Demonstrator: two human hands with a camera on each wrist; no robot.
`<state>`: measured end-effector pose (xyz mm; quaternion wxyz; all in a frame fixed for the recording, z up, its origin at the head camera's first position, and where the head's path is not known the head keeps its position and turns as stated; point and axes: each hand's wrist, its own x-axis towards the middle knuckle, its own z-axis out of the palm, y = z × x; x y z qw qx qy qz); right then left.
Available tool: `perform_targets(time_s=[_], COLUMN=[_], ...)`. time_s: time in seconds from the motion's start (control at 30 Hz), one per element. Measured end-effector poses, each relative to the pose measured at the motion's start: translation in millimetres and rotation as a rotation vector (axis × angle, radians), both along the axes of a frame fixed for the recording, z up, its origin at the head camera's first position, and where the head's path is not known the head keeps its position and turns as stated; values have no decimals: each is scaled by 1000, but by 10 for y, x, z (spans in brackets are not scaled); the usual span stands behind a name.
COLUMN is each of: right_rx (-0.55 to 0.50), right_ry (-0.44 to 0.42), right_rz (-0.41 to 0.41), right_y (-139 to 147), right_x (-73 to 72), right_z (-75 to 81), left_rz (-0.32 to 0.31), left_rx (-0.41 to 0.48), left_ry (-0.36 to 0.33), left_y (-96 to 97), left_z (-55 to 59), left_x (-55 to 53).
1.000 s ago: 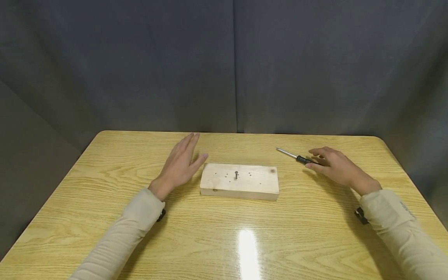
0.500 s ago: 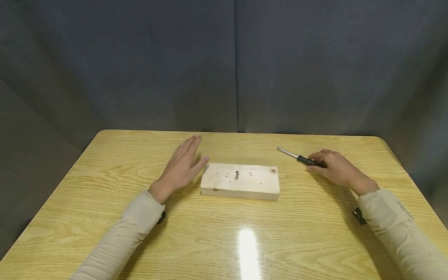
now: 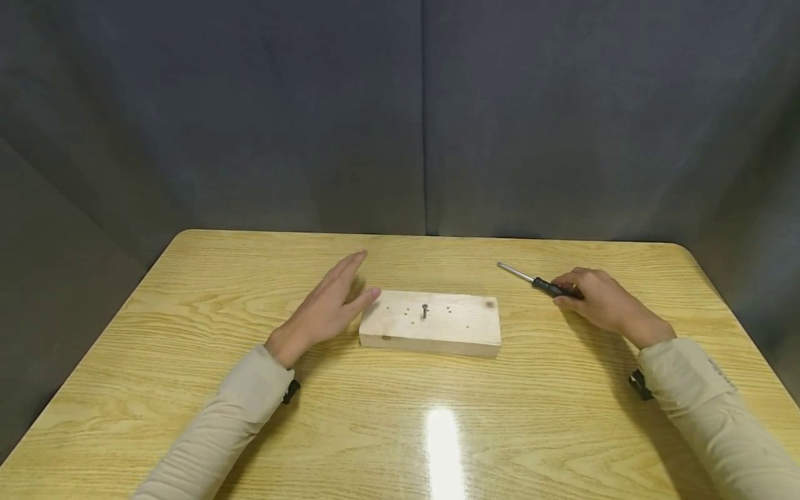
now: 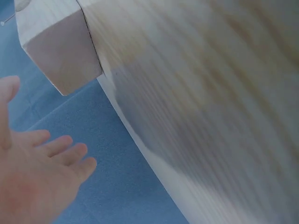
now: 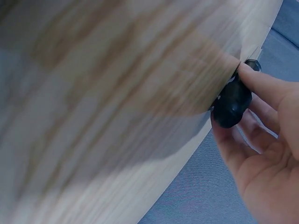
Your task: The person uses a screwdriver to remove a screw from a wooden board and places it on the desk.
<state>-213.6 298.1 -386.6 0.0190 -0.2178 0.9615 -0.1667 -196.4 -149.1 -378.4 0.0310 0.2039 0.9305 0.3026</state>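
A pale wooden block (image 3: 459, 323) with several small holes lies on the table, and a screw (image 3: 425, 311) stands upright near its middle. My left hand (image 3: 325, 305) hovers at the block's left end, fingers extended and thumb near the back left corner; the left wrist view shows a gap between that hand (image 4: 42, 172) and the block (image 4: 65, 53). Off to the right, my right hand (image 3: 606, 302) pinches the black handle of a screwdriver (image 3: 542, 285), whose metal shaft points away to the left. Thumb and fingers flank the handle (image 5: 232, 102) in the right wrist view.
The wood-grain table (image 3: 350, 417) has rounded far corners, and a dark curtain (image 3: 281, 125) hangs behind its far edge. A bright light reflection (image 3: 444, 451) shows on the tabletop near the front.
My right hand has closed its fingers on the screwdriver handle, which lies almost where it was. My left hand has shifted slightly right and nearer me, toward the block's left end.
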Motion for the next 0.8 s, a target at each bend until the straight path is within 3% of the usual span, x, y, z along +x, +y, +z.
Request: perform_targets(time_s=[0.8], right_rx=[-20], right_ry=[59], right_rz=[5], right_y=[-21], right_x=[71], right_z=[69], left_rz=[-27], left_rx=[169], left_ry=[-227], left_y=[-64], left_z=[-1], left_x=[81])
